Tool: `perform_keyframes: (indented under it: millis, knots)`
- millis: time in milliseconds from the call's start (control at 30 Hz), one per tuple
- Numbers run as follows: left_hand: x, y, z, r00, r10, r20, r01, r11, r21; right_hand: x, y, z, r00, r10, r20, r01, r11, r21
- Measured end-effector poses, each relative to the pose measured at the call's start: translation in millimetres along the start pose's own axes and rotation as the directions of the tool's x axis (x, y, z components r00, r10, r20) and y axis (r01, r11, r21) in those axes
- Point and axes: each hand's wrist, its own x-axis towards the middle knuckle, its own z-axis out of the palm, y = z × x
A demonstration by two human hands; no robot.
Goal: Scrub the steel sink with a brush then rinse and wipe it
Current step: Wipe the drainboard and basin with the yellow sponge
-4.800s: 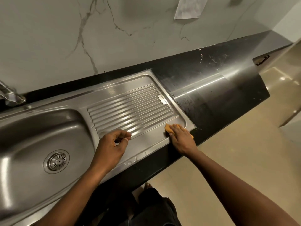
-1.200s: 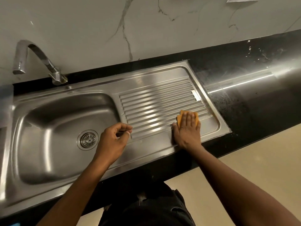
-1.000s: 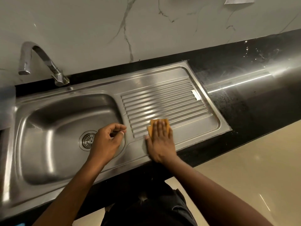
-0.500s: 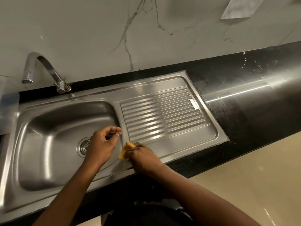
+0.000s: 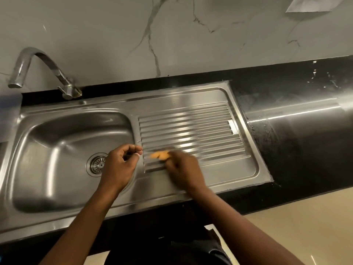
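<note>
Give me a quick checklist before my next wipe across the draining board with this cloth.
Cloth in right hand, on the ribs: ok.
Left hand off the cloth: ok.
Tap not running: ok.
Drain uncovered: ok.
Draining board dry: cannot tell, glare and blur.
Counter clean: not ok, white specks.
</note>
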Motion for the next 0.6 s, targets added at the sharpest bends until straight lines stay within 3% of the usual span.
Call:
perform_keyframes:
  millis: [100,167,233,333,467,600]
  knots:
    - [2,-4,5,1.000,-0.014,0.000,0.014,1.000,-0.010,19,39,-59,0.926,0.193,-0.324,-0.176,0.981,0.082]
    - [4,-6,7,0.999,-0.028,0.024,0.029,1.000,-0.012,31,70,-89,0.878,0.218,-0.426,-0.249,0.968,-0.016]
    - [5,-9,7,0.998,-0.028,0.056,0.029,1.000,-0.002,36,106,-101,0.903,0.222,-0.367,-0.301,0.937,-0.174]
    - [8,-13,3,0.996,-0.017,0.088,0.015,1.000,0.016,31,147,-97,0.946,0.317,-0.068,-0.306,0.802,-0.514]
    - [13,-13,-9,0.993,-0.003,0.115,-0.002,0.999,0.039,32,132,-69,0.910,0.412,-0.052,-0.379,0.774,-0.507]
    - [19,-13,-20,0.993,-0.003,0.114,-0.002,0.999,0.041,30,77,-18,0.923,0.384,-0.038,-0.354,0.804,-0.479]
